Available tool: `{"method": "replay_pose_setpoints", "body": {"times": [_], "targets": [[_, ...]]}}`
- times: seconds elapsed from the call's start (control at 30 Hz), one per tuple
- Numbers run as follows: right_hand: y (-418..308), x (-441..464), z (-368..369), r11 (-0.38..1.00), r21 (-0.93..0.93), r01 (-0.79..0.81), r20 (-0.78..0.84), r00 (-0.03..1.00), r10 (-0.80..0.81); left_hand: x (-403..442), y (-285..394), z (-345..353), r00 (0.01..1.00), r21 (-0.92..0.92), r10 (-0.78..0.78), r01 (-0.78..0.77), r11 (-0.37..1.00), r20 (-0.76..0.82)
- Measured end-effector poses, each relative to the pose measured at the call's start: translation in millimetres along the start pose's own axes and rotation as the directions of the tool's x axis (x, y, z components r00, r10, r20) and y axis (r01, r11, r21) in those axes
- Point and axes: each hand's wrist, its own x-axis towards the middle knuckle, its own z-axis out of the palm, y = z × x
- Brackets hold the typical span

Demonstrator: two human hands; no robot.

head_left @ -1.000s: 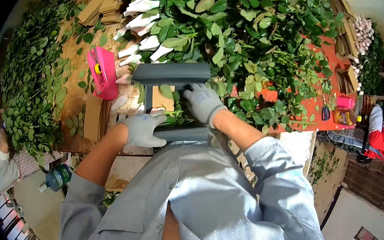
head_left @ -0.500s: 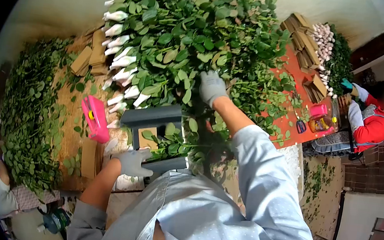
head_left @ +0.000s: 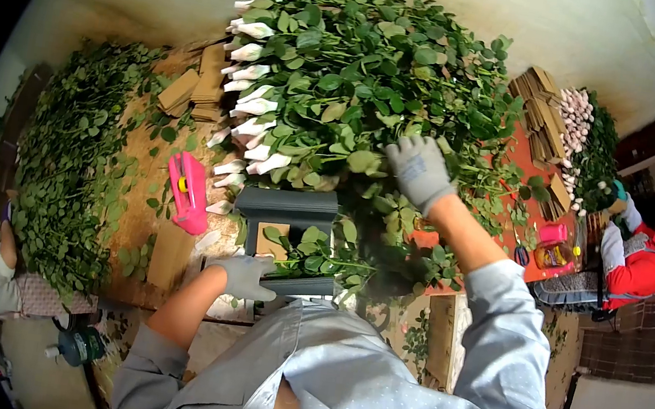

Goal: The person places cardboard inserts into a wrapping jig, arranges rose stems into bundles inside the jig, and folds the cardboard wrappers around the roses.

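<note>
My left hand (head_left: 248, 276), in a grey glove, rests at the lower left corner of a dark grey holder (head_left: 287, 205), beside a piece of cardboard (head_left: 272, 239). Leafy stems (head_left: 312, 254) lie in the holder, their ends sticking out to the right. My right hand (head_left: 418, 170), also gloved, is over the lower edge of a large pile of leafy stems (head_left: 379, 78), fingers spread a little. White-wrapped flower heads (head_left: 256, 107) line the pile's left side. Whether the left fingers grip anything is hidden.
A pink container (head_left: 188, 192) and cardboard pieces (head_left: 209, 79) are at the left, beyond them more leafy stems (head_left: 70, 160). On the red surface are scissors (head_left: 521, 254) and a bottle (head_left: 552, 254). A co-worker (head_left: 642, 261) stands right; another person's arm (head_left: 7, 247) shows far left.
My right hand has left the holder and moved up and right to the big pile. The left hand has stayed at the holder's left end. The camera view has shifted.
</note>
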Motion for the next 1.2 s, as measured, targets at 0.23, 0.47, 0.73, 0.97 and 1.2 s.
{"method": "replay_pose_setpoints", "body": {"times": [0.23, 0.47, 0.73, 0.97, 1.2], "targets": [[29, -10, -22, 0.945, 0.326, -0.018, -0.473, 0.862, 0.18, 0, 5, -7, 0.996, 0.045, 0.024, -0.028, 0.999, 0.084], [-2, 17, -99, 0.714, 0.65, 0.26, -0.627, 0.714, 0.312, 0, 2, -5, 0.997, 0.015, 0.052, -0.053, 0.998, 0.065], [-23, -29, -64, 0.799, 0.556, 0.229, -0.308, 0.949, -0.058, -6, 11, -13, 0.995, 0.004, -0.019, 0.019, 1.0, 0.096], [-62, -111, 13, 0.731, 0.682, 0.006, 0.058, 0.996, -0.062, 2, 6, -6, 0.974, 0.108, -0.162, 0.146, 0.983, 0.16], [-113, -125, 125, 0.873, 0.457, -0.169, 0.392, 0.919, -0.028, -2, 11, -12, 0.986, -0.008, -0.084, 0.086, 0.996, 0.142]]}}
